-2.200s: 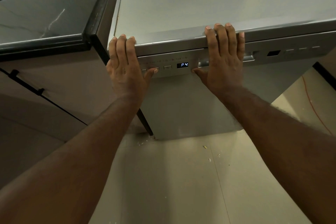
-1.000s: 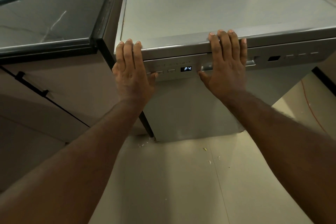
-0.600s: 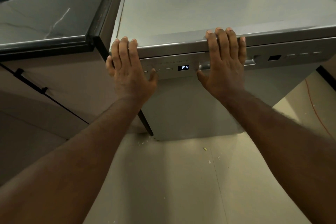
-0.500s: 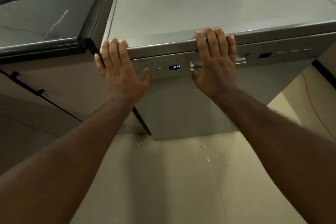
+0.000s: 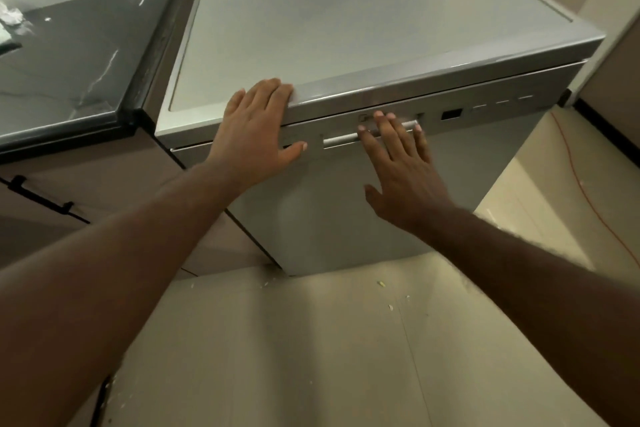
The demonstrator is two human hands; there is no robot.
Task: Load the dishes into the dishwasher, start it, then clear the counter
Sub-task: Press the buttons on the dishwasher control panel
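The dishwasher (image 5: pixel 346 28) stands shut, tucked against the dark counter (image 5: pixel 76 56) on the person's left, where a crumpled white scrap (image 5: pixel 12 16) waits at the far edge. Left hand (image 5: pixel 254 135) lies flat over the top front lip, fingers straight, thumb down on the control strip (image 5: pixel 491 108), gripping nothing. Right hand (image 5: pixel 405 170) is open too, fingers (image 5: pixel 384 128) spread, pointing up the door (image 5: pixel 346 212) to the handle (image 5: pixel 341 140). Here's the key: that pale bar runs side to side, straight across those right fingertips, so the right hand is nearer. Whether they touch it can't be told. Loading looks done; starting seems the step in hand
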